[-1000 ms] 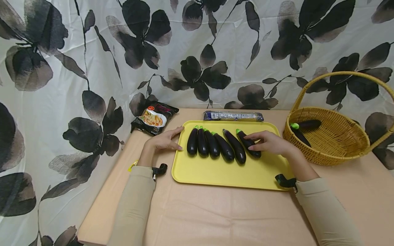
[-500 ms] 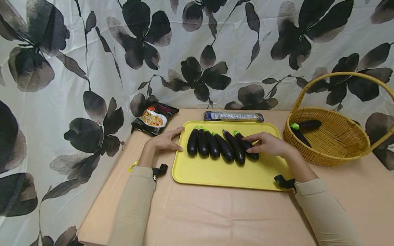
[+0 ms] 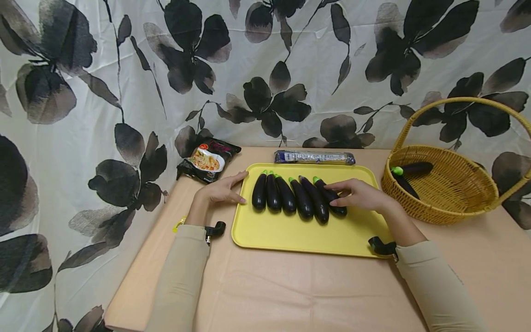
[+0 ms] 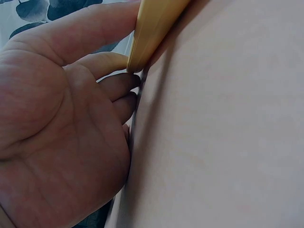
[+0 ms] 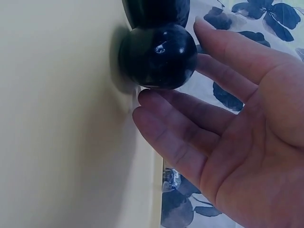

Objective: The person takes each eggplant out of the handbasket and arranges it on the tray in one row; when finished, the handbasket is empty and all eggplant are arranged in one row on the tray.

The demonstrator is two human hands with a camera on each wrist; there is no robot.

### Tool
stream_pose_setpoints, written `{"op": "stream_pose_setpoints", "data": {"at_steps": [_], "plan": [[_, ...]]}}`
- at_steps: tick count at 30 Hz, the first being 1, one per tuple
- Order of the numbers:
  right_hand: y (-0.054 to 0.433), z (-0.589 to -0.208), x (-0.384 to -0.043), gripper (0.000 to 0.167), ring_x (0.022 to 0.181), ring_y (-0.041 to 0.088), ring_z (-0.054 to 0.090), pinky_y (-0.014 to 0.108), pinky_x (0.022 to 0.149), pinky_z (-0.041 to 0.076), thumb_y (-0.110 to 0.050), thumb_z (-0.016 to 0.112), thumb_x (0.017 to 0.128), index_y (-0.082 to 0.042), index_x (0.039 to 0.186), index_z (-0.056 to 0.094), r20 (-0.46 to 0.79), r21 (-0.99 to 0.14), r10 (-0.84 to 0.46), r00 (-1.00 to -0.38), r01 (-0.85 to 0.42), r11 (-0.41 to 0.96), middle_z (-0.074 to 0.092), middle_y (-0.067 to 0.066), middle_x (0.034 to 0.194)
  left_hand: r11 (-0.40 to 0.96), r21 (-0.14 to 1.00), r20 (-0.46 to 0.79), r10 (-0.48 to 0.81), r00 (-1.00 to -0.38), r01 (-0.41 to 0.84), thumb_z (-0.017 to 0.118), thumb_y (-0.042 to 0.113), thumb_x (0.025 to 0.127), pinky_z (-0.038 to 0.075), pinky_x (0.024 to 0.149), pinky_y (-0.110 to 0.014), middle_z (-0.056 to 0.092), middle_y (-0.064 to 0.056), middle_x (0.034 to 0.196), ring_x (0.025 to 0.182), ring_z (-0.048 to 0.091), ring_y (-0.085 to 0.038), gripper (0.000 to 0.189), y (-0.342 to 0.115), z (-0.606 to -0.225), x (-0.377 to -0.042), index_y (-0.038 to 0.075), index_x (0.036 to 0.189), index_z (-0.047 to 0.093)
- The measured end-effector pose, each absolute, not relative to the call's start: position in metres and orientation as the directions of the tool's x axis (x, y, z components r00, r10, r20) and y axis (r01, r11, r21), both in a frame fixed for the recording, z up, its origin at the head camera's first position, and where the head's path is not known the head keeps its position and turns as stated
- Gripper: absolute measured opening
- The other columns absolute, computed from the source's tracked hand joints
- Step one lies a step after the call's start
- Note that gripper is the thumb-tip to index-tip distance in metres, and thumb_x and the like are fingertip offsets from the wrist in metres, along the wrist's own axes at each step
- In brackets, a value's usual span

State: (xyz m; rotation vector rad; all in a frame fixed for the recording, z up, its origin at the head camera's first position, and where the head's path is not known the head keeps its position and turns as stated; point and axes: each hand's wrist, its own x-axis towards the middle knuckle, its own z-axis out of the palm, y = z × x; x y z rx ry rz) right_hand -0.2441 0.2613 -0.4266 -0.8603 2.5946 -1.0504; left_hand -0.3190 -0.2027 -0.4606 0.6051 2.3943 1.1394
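A yellow tray (image 3: 274, 234) bears a row of dark eggplants with green stem ends. My left hand (image 3: 221, 191) steadies the tray's left edge. In the left wrist view, the thumb (image 4: 102, 26) lies along the yellow rim, the index finger touches its far corner, and the other fingers rest low by the table. At the right end of the row, my right hand (image 3: 360, 193) loosely holds an eggplant (image 3: 321, 184) between thumb and fingers. The right wrist view shows that eggplant's round end (image 5: 159, 57) near the thumb and fingertips.
A yellow wicker basket (image 3: 448, 210) with a tall handle stands to the right, more eggplants (image 3: 416, 168) inside. Behind the tray lies a long blue wrapped package (image 3: 314, 157). A black noodle packet (image 3: 207, 159) sits at the back left. A floral curtain hangs behind the table.
My right hand has slid the last eggplant leftward, closing the gap to its neighbours, which have shifted slightly left and straightened. The left hand stays at the tray's edge.
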Motion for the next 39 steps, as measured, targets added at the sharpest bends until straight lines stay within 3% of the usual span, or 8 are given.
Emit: {"op": "stream_pose_setpoints", "data": {"at_steps": [5,12,14,17,21,31,37,39], "plan": [[0.267,-0.421,-0.242,0.056,0.124,0.038,0.066,0.051,0.1,0.055,-0.022,0.075,0.097,0.0,0.146,0.059,0.038,-0.682,-0.562,-0.826,-0.433,0.59,0.061,0.022,0.146,0.568,0.798,-0.183,0.549,-0.816,0.203,0.091,0.02,0.079,0.003,0.133,-0.049,0.011,-0.003,0.176,0.164,0.001,-0.024,0.112,-0.204,-0.461,-0.32,0.017,0.168,0.023],[0.288,-0.397,-0.233,0.058,0.132,0.04,0.059,0.058,0.104,0.052,-0.029,0.07,0.101,-0.012,0.154,0.053,0.064,-0.696,-0.457,-0.887,-0.368,0.617,0.054,0.021,0.153,0.569,0.796,-0.18,0.549,-0.816,0.207,0.091,0.022,0.079,0.003,0.133,-0.048,0.012,-0.002,0.176,0.164,0.002,-0.024,0.112,-0.203,-0.461,-0.319,0.017,0.168,0.023],[0.295,-0.39,-0.23,0.057,0.132,0.039,0.059,0.053,0.103,0.054,-0.032,0.069,0.102,-0.015,0.154,0.053,0.082,-0.692,-0.422,-0.903,-0.356,0.628,0.054,0.019,0.153,0.57,0.795,-0.181,0.548,-0.817,0.206,0.092,0.022,0.079,0.004,0.133,-0.047,0.012,-0.002,0.176,0.164,0.002,-0.024,0.112,-0.203,-0.461,-0.319,0.017,0.168,0.023],[0.305,-0.382,-0.227,0.055,0.13,0.038,0.061,0.032,0.097,0.058,-0.03,0.069,0.102,-0.016,0.153,0.055,0.125,-0.685,-0.372,-0.92,-0.351,0.639,0.057,0.016,0.151,0.572,0.794,-0.184,0.547,-0.817,0.204,0.092,0.023,0.078,0.004,0.133,-0.047,0.012,-0.002,0.176,0.164,0.002,-0.023,0.113,-0.203,-0.46,-0.319,0.017,0.168,0.023],[0.317,-0.377,-0.225,0.053,0.127,0.033,0.062,0.009,0.084,0.052,-0.028,0.069,0.102,-0.015,0.151,0.057,0.164,-0.679,-0.308,-0.937,-0.334,0.654,0.059,0.015,0.149,0.579,0.793,-0.194,0.537,-0.821,0.192,0.092,0.024,0.078,0.004,0.133,-0.046,0.012,0.0,0.176,0.164,0.002,-0.021,0.114,-0.203,-0.46,-0.319,0.018,0.168,0.023],[0.338,-0.37,-0.217,0.053,0.122,0.014,0.058,0.004,0.082,0.048,-0.03,0.068,0.102,-0.019,0.152,0.056,0.19,-0.67,-0.235,-0.953,-0.301,0.679,0.055,0.009,0.152,0.572,0.798,-0.191,0.537,-0.822,0.188,0.091,0.024,0.079,0.004,0.133,-0.046,0.012,0.0,0.176,0.164,0.002,-0.021,0.113,-0.203,-0.461,-0.319,0.018,0.168,0.022],[0.355,-0.369,-0.213,0.054,0.11,-0.006,0.057,0.002,0.083,0.048,-0.029,0.068,0.102,-0.017,0.153,0.055,0.206,-0.695,-0.193,-0.959,-0.282,0.661,0.059,-0.016,0.134,0.559,0.806,-0.179,0.546,-0.819,0.196,0.091,0.02,0.079,0.003,0.133,-0.048,0.012,-0.002,0.176,0.164,0.001,-0.024,0.112,-0.203,-0.46,-0.318,0.016,0.168,0.023],[0.363,-0.37,-0.212,0.055,0.107,-0.011,0.057,0.002,0.082,0.048,-0.032,0.068,0.102,-0.016,0.153,0.054,0.194,-0.695,-0.171,-0.966,-0.258,0.671,0.06,-0.015,0.131,0.557,0.807,-0.178,0.546,-0.819,0.197,0.091,0.019,0.079,0.003,0.133,-0.047,0.012,-0.002,0.176,0.164,0.002,-0.023,0.111,-0.203,-0.46,-0.317,0.016,0.167,0.023]]}}
